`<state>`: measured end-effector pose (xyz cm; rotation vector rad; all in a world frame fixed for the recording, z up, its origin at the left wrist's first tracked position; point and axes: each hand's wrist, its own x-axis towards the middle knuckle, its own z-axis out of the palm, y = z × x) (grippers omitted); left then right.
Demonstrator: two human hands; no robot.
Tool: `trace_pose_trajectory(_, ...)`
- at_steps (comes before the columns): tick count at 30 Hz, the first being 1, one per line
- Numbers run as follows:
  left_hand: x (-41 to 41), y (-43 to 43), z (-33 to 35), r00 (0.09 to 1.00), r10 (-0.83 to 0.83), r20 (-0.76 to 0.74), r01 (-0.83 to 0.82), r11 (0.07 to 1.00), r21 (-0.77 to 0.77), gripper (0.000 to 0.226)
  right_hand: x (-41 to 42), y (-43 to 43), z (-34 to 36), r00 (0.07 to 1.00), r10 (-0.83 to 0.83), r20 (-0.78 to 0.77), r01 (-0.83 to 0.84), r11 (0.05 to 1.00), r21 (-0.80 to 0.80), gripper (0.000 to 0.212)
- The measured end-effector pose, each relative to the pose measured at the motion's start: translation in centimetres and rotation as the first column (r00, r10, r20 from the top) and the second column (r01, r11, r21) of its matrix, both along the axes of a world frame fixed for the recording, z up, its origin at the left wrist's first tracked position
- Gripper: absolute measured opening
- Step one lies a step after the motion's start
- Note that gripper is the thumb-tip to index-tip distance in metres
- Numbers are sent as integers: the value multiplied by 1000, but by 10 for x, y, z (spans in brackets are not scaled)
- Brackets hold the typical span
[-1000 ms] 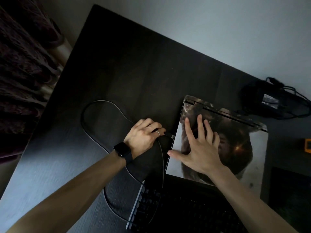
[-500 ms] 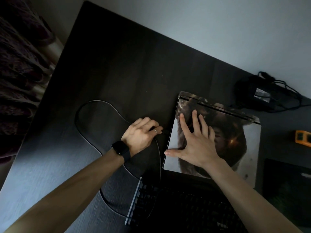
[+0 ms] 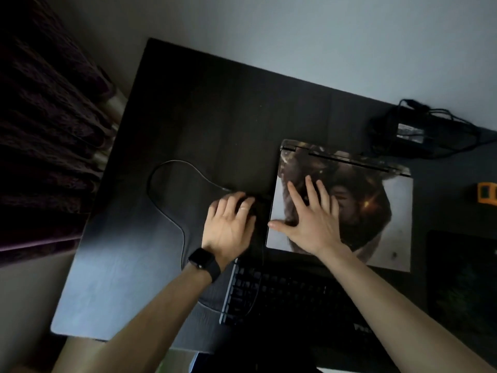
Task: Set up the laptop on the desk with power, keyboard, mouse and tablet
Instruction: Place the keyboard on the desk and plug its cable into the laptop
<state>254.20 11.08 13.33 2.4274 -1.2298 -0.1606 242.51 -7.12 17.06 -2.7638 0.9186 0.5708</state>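
The closed laptop (image 3: 376, 211), its lid covered by a printed picture, lies on the dark desk (image 3: 215, 125). My right hand (image 3: 309, 219) presses flat on the lid's left part, fingers spread. My left hand (image 3: 231, 224), with a black watch on its wrist, sits beside the laptop's left edge. Its fingers curl over the end of a thin dark cable (image 3: 161, 170), whose plug is hidden in shadow. The cable loops left across the desk and runs back toward the black keyboard (image 3: 290, 297) in front of the laptop.
A black power adapter (image 3: 411, 133) with bundled cord lies at the desk's back right. A small orange object (image 3: 487, 193) sits at the right edge, above a dark mouse pad (image 3: 462, 278). Dark curtains (image 3: 45, 144) hang left of the desk.
My view has swung, so the desk sits further right and lower in the frame. Both hands stay at the laptop. The plug seen earlier beyond my left fingers is now hidden.
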Motion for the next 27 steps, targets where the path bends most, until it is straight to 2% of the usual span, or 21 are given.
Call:
trace_pose_trajectory(2,-29,23,10,999,16,-50,-13,999,52,46,-25,23,6,988,-21,151,25,999,-24,84)
trace_pose_trajectory(5,-71,49,22,993,-69,-93,89,969,231,62,-72,57,12,964,-58,258,64,998,-14,74)
trace_pose_trajectory(8,-87,57,35,991,-100,-85,124,930,347,61,-115,81,15,980,-42,195,34,999,41,71)
trace_pose_trajectory(12,-77,61,47,961,-273,-37,271,909,318,38,-146,87,10,999,-42,-2,42,986,160,78)
trace_pose_trajectory(14,-61,68,52,923,-382,44,355,890,285,31,-156,84,5,999,-25,-31,31,978,207,78)
trace_pose_trajectory(16,-35,79,57,887,-435,155,367,867,336,36,-161,84,1,1000,-5,-21,10,975,223,76)
trace_pose_trajectory(19,-2,101,57,900,-377,219,239,846,476,43,-164,86,-4,1000,-10,-5,11,976,217,74)
trace_pose_trajectory(22,8,114,53,960,-244,137,129,820,557,62,-165,91,-8,999,-36,0,36,981,193,73)
trace_pose_trajectory(25,-3,113,50,992,-106,76,30,751,659,76,-171,94,-8,998,-66,10,64,985,161,74)
trace_pose_trajectory(27,-19,108,53,996,-34,77,-22,777,629,80,-177,96,-8,994,-102,27,97,985,142,75)
